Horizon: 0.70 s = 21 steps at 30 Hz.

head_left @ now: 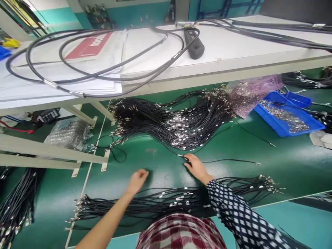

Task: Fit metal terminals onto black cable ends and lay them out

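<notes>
My right hand (196, 168) reaches over the green bench, thumb and fingers apart. Its fingertips are at a thin black cable (230, 160) with a white label, which runs out to the right from under the hand. To the left, my left hand (138, 180) is closed above the bench, and no cable shows coming from it. Below both hands lies a loose bundle of black cables (145, 201) with metal terminals at both ends, partly covered by my forearms. Beyond the hands is a large pile of black cables (153, 119) with white labels.
A blue tray (282, 129) of small metal parts and a pink plastic bag (255, 93) of metal parts are at the right. Overhead, a white shelf (233, 62) carries coiled cables and papers. White frame legs (85, 154) and a bubble-wrapped package (68, 135) stand left.
</notes>
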Tool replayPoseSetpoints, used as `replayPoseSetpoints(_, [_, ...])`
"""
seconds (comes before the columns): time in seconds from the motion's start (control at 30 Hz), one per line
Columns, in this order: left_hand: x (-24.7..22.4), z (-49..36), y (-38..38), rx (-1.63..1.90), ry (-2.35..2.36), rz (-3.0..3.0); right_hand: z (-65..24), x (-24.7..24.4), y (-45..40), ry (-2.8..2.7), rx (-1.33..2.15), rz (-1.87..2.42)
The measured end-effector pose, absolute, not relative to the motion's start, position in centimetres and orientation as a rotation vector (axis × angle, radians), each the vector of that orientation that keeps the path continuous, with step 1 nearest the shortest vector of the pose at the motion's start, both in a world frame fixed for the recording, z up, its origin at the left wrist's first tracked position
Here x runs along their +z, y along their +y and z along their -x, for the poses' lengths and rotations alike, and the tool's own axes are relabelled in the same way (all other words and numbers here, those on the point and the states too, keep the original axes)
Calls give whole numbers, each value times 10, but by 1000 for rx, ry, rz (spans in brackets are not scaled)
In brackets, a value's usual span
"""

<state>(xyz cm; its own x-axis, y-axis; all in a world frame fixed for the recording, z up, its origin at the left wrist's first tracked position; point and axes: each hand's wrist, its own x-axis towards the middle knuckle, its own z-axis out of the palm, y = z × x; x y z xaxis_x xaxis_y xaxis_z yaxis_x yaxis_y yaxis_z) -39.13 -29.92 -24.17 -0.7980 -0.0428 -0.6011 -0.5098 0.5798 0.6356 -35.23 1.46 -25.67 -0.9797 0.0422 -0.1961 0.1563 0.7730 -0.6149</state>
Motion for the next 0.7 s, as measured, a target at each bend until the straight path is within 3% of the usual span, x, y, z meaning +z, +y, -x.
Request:
replayPoseSetpoints(0.27, [-241, 385, -212, 1496, 1781, 638, 352, -251, -36, 2620, -732, 225])
replayPoseSetpoints(0.5, [-211, 425, -229, 2060, 1310, 883, 277, -201, 28, 2449, -679, 654])
replayPoseSetpoints(0.7, [-170, 446, -265, 2445, 1291, 867, 238, -208, 126, 2561, -494, 288])
